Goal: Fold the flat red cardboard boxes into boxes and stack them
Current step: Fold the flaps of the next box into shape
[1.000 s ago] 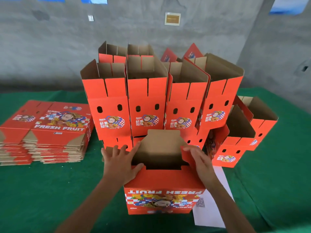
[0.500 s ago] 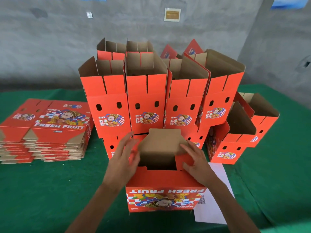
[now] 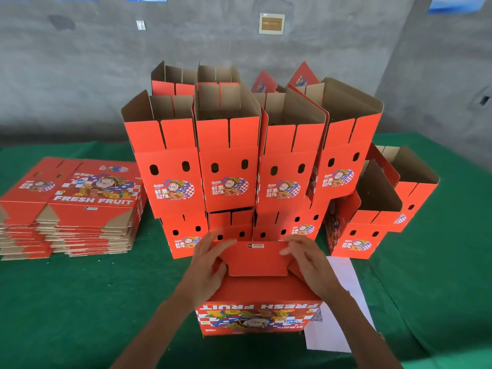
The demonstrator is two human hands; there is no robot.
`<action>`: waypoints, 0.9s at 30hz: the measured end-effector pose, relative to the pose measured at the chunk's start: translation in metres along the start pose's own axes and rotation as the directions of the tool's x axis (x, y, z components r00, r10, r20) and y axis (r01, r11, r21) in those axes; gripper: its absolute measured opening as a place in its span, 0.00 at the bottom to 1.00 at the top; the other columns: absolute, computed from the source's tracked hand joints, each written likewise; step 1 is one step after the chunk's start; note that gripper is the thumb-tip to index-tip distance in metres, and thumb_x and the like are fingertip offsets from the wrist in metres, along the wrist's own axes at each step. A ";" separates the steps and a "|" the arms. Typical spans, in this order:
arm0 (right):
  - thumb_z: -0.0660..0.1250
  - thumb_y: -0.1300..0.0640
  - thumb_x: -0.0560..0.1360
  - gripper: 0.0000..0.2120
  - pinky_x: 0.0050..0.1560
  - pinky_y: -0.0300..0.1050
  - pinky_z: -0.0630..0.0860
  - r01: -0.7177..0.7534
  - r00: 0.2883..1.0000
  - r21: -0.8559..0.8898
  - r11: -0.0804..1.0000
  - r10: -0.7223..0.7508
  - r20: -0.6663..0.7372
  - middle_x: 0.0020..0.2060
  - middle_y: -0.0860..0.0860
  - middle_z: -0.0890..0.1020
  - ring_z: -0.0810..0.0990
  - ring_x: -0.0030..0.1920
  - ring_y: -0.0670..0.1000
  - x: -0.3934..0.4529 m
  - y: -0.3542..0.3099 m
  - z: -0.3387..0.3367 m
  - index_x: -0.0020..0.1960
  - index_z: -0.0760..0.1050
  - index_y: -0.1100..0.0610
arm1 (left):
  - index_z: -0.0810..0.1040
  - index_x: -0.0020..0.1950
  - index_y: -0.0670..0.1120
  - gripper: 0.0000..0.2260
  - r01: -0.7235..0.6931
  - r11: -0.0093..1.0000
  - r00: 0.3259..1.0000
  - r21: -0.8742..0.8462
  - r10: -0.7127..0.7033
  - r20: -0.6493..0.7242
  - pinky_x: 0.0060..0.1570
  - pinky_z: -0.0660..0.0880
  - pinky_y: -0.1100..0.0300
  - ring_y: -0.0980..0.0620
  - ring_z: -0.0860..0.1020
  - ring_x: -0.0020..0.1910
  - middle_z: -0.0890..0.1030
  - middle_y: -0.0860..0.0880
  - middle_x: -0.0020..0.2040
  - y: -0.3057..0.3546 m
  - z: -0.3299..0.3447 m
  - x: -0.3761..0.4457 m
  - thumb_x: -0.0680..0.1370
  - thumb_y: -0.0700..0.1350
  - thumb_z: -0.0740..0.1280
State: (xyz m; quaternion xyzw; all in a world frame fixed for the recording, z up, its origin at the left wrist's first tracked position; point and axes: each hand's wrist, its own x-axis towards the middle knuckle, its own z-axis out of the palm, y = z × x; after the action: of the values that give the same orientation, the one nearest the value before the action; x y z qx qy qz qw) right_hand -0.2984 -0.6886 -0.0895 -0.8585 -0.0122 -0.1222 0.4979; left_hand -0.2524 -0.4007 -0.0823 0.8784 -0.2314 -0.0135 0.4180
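A red cardboard box [image 3: 258, 296] stands upside down on the green table right in front of me, its "FRESH FRUIT" print inverted. Its far bottom flap lies folded flat over the opening. My left hand [image 3: 206, 265] presses the flaps at the left side, fingers spread and mostly straight. My right hand [image 3: 306, 259] presses at the right side, fingertips on the folded flap. Behind it stands a stack of folded boxes [image 3: 229, 161], two layers high with open tops. A pile of flat boxes [image 3: 77, 206] lies at the left.
Two more folded boxes [image 3: 372, 217] stand low at the right of the stack. A white paper sheet [image 3: 338, 310] lies under the box's right side. The green table cloth [image 3: 80, 310] spreads left and right. A grey concrete wall [image 3: 80, 75] rises behind.
The far brown flap that stood upright has come down flat over the opening, red side up. Both hands moved inward onto the flaps.
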 end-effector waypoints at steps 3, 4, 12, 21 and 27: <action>0.72 0.38 0.75 0.18 0.72 0.43 0.63 -0.018 0.983 -0.214 0.977 0.057 0.177 0.74 0.35 0.65 0.60 0.74 0.37 0.002 0.006 -0.003 0.63 0.76 0.36 | 0.75 0.68 0.66 0.19 0.049 0.998 0.996 -0.042 -0.046 0.075 0.78 0.50 0.49 0.62 0.47 0.80 0.59 0.63 0.79 -0.001 -0.003 0.001 0.80 0.57 0.54; 0.72 0.35 0.74 0.24 0.73 0.44 0.62 -0.023 0.976 -0.246 0.969 0.074 0.202 0.75 0.36 0.63 0.59 0.74 0.37 0.003 0.007 -0.004 0.67 0.73 0.36 | 0.73 0.70 0.66 0.21 0.078 0.997 0.990 -0.022 -0.075 0.116 0.79 0.50 0.46 0.62 0.45 0.80 0.57 0.61 0.80 -0.002 -0.003 0.002 0.79 0.60 0.53; 0.67 0.30 0.74 0.37 0.70 0.50 0.68 0.063 0.988 -0.667 0.742 0.048 0.147 0.70 0.46 0.69 0.65 0.71 0.50 0.014 0.006 0.017 0.77 0.62 0.44 | 0.55 0.81 0.66 0.40 0.348 0.863 0.925 0.366 -0.381 0.018 0.72 0.69 0.39 0.36 0.58 0.80 0.42 0.50 0.84 0.001 0.011 0.015 0.74 0.66 0.72; 0.40 0.27 0.79 0.34 0.54 0.47 0.76 -0.705 0.707 -0.015 0.709 0.704 0.067 0.44 0.49 0.80 0.80 0.49 0.54 0.011 0.002 -0.015 0.47 0.76 0.48 | 0.66 0.72 0.57 0.24 0.393 0.888 0.920 0.239 -0.384 -0.085 0.64 0.76 0.41 0.39 0.77 0.66 0.58 0.49 0.80 -0.010 0.009 0.012 0.81 0.67 0.55; 0.46 0.29 0.81 0.40 0.49 0.48 0.84 -0.865 0.365 -0.220 0.451 0.867 0.341 0.55 0.60 0.85 0.86 0.54 0.60 -0.009 0.018 -0.025 0.64 0.78 0.61 | 0.67 0.71 0.57 0.22 0.387 0.898 0.922 0.210 -0.376 -0.092 0.62 0.76 0.44 0.44 0.78 0.62 0.64 0.51 0.76 -0.012 0.006 0.008 0.82 0.67 0.56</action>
State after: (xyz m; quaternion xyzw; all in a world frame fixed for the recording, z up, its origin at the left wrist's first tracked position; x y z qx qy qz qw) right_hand -0.3094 -0.7179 -0.0948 -0.7416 0.3369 0.3378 0.4715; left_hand -0.2417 -0.4022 -0.0938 0.9482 -0.0446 -0.0471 0.3111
